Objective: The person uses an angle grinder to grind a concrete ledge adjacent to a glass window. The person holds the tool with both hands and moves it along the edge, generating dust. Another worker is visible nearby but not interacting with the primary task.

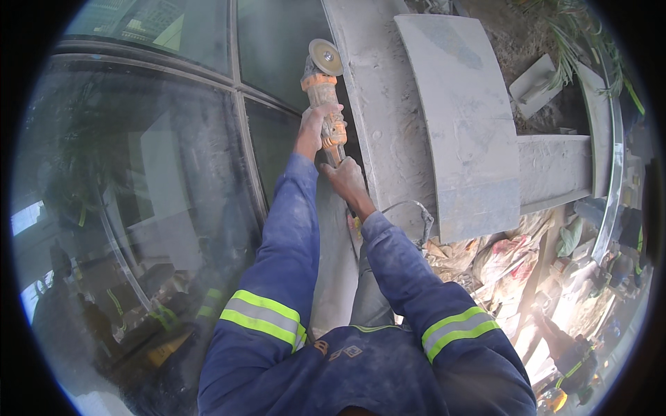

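An orange angle grinder [335,130], coated in pale dust, points away from me at the upper middle. Its round cutting disc [326,57] is at the far end, close to the edge of a grey ledge [388,128]. My left hand [316,126] wraps round the grinder's body behind the head. Nearer to me, my right hand [346,182] grips its slim rear end. Whether the disc touches the ledge or is spinning, I cannot tell.
Dusty glass panels [152,159] in a metal frame stand on the left. A large grey slab [461,125] lies across the ledge. A dark cable [416,205] loops beside it. Crumpled sheeting [503,263] and debris spread at lower right, with another person [572,357] beyond.
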The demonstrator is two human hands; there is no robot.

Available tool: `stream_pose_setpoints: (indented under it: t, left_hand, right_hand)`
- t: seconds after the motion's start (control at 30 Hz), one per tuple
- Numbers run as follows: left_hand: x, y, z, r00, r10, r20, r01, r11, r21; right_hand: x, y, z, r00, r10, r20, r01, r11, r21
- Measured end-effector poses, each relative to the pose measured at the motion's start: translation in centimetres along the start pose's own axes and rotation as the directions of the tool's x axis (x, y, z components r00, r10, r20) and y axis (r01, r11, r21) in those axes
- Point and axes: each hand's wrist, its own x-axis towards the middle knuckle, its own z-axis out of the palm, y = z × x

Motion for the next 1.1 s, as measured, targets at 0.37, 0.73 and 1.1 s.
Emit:
stream_pose_setpoints:
  t: [0.37,0.73,1.1]
  left_hand:
    - [-1.4,-0.9,-0.3,1.000,-0.021,-0.009,0.020,0.999,-0.028]
    - [-0.4,-0.2,-0.2,1.000,0.020,0.024,-0.019,1.000,-0.008]
    - [0.8,1.0,0.9,0.999,0.030,0.024,-0.030,1.000,0.005]
  right_hand:
    - [-1.0,1.4,0.7,1.000,0.012,0.025,-0.012,1.000,-0.003]
    - [-0.3,0.3,0.1,1.000,-0.022,0.001,0.022,1.000,0.014]
    - [1.1,-0.8,-0.8,0.998,-0.055,0.020,0.054,0.998,0.027]
